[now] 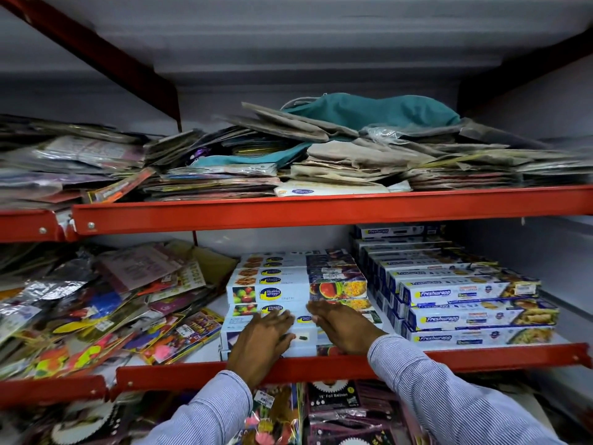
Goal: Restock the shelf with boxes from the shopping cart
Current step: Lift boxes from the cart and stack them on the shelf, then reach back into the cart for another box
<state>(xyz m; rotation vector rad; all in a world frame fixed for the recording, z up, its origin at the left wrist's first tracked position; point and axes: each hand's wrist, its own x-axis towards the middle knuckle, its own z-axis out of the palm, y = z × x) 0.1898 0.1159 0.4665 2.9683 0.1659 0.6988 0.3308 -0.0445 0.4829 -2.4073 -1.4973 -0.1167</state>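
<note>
Both hands lie flat with fingers spread, palms down. The left hand [261, 337] and the right hand [345, 330] press side by side on the long white cardboard box with fruit pictures [305, 340], the front one of its pile. They pinch nothing; they only push on it.

That box sits right at the front edge of the middle red metal shelf [321, 364], under the hands. I think this is the box being put in place. The shopping cart is not in view.

What could go wrong? The box is close to the edge. If the hands let go before it is pushed back, it may tip off the front. A hard push could also knock the stack of the same white fruit boxes [298, 281] just behind the fingers.

To the right of the right hand stand neat rows of blue and white wrap boxes [475, 316]. A sideways shove could bump them crooked.

To the left of the left hand is a messy heap of shiny party packets [106, 303]. They lean toward the boxes and could slide into the gap.

Above the hands, the upper red shelf [321, 210] holds flat brown paper bags [337, 155] and a teal cloth bag [369, 110].
</note>
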